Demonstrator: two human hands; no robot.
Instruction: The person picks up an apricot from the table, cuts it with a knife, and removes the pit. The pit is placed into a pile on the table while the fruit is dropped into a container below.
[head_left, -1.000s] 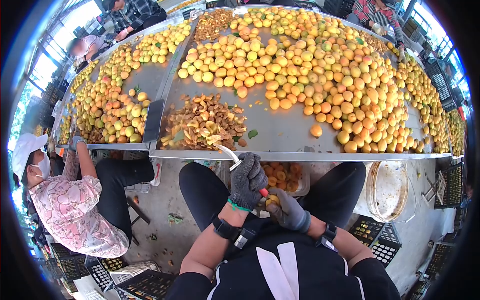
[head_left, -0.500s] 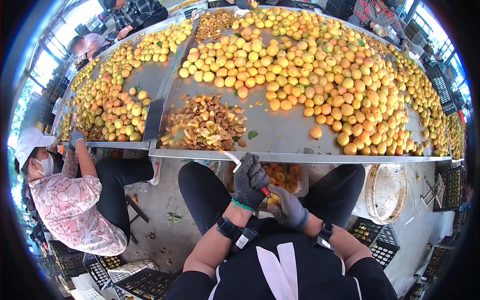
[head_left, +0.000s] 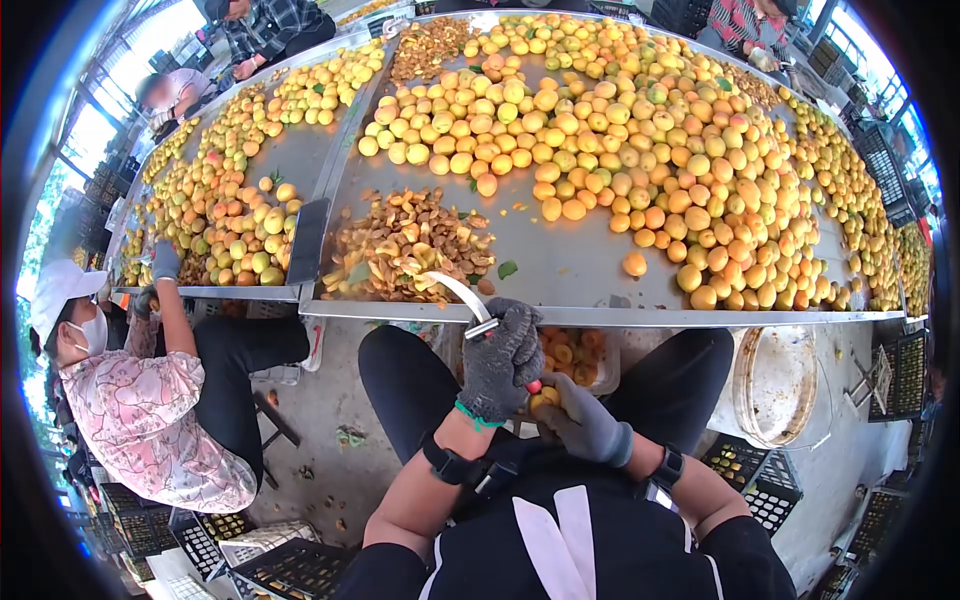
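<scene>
Gloved in dark grey, my left hand [head_left: 500,362] is wrapped round a curved-bladed knife [head_left: 462,292]. Its pale blade points up and left over the table edge, and a red handle end [head_left: 534,386] shows below my fist. Close beside it, my right hand [head_left: 588,425], in a lighter grey glove, is closed on a yellow-orange apricot [head_left: 545,399], partly hidden by the fingers. Both hands are above my lap. Beneath them stands a bin of apricot halves [head_left: 575,352]. Past the blade, on the table, lies a heap of brown-orange pits and pieces [head_left: 410,245].
The metal table [head_left: 590,265] holds a large pile of whole apricots [head_left: 640,140]. At left a masked co-worker [head_left: 140,400] sits at another apricot pile [head_left: 230,220]. A white bucket [head_left: 772,388] stands right of my knee, near black crates [head_left: 750,480]. More people work across the table.
My left hand has turned and shifted slightly right, so more of the curved blade shows. My right hand still holds the apricot. The left co-worker's hand has reached further onto the table.
</scene>
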